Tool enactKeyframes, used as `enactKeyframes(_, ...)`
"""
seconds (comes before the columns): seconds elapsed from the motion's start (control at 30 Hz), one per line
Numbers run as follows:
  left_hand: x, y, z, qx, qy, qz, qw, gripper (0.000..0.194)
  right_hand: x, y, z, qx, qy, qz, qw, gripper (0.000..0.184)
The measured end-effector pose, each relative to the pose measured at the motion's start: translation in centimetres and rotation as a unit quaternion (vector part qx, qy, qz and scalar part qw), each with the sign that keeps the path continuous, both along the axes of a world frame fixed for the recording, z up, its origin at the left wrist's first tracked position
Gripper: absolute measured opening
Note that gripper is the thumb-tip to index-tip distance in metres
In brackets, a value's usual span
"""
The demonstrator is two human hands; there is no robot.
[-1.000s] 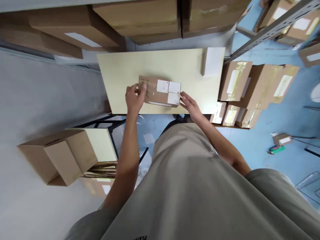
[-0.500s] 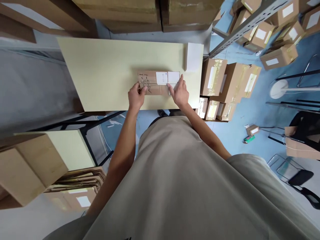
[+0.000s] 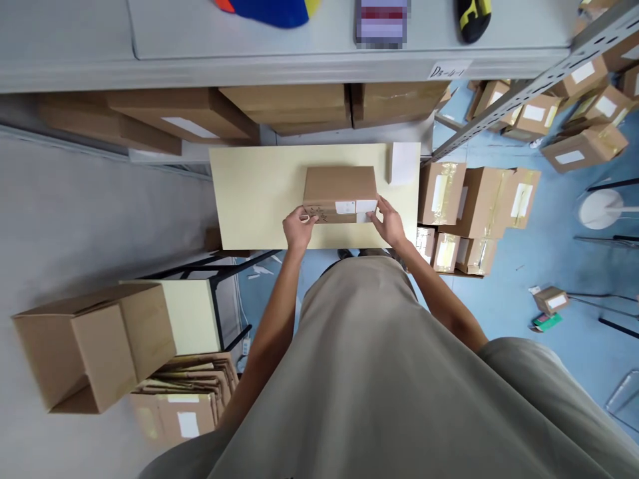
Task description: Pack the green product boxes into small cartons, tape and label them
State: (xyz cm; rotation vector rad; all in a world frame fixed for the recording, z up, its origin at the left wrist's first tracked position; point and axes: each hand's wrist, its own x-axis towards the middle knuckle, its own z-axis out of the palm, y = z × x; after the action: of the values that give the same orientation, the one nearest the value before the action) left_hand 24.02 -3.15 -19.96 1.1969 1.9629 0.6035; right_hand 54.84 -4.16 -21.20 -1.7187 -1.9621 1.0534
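A brown cardboard box (image 3: 340, 185) is on the pale yellow table (image 3: 259, 193), its labelled side turned towards me. Dark handwriting marks that side at the left, and white labels (image 3: 345, 207) sit on its right half. My left hand (image 3: 298, 228) grips the lower left corner, thumb on the near side. At the right end, my right hand (image 3: 388, 221) holds the box with its thumb near the labels and its fingers round the edge. The box hides the far fingertips in part.
A white block-like stack (image 3: 404, 163) stands at the table's far right corner. Beyond the table rises a grey shelf (image 3: 299, 70) with a knife-like yellow and black handle (image 3: 474, 18) on it. Taped cartons (image 3: 442, 193) are stacked at the right. An open carton (image 3: 100, 346) lies at the left.
The box has tipped so that its plain brown face now shows beyond the labelled side. Both hands stay on its ends. The view has shifted, bringing the upper shelf into sight.
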Motion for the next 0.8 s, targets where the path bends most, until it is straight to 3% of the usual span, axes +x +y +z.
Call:
enactKeyframes(0.1,0.5,0.1,-1.2,-0.016,0.026,0.054,0.998,0.033,-0.4,0.7,-1.0,-0.008,0.022,-0.063,0.998,0.07)
enactKeyframes(0.2,1.0,0.3,-2.7,-0.036,0.005,0.079,0.996,0.035,-0.7,1.0,-2.5,-0.039,0.028,-0.075,0.996,0.073)
enactKeyframes(0.37,1.1,0.0,-3.9,-0.054,-0.007,0.08,0.995,0.03,-0.3,0.0,-3.5,-0.07,0.007,-0.026,0.997,0.082)
enactKeyframes(0.5,0.7,-0.1,-3.4,-0.041,-0.015,0.075,0.996,0.031,1.3,1.0,-3.0,-0.09,-0.052,0.034,0.994,0.07)
enactKeyframes(0.67,1.1,0.9,-2.1,0.006,0.011,0.088,0.996,0.06,5.0,7.3,-2.5,-0.006,-0.116,0.017,0.993,0.054)
enactKeyframes(0.8,3.4,2.5,-0.9,0.071,0.03,0.032,0.996,0.061,7.5,14.2,-3.2,0.012,-0.141,0.02,0.99,0.055)
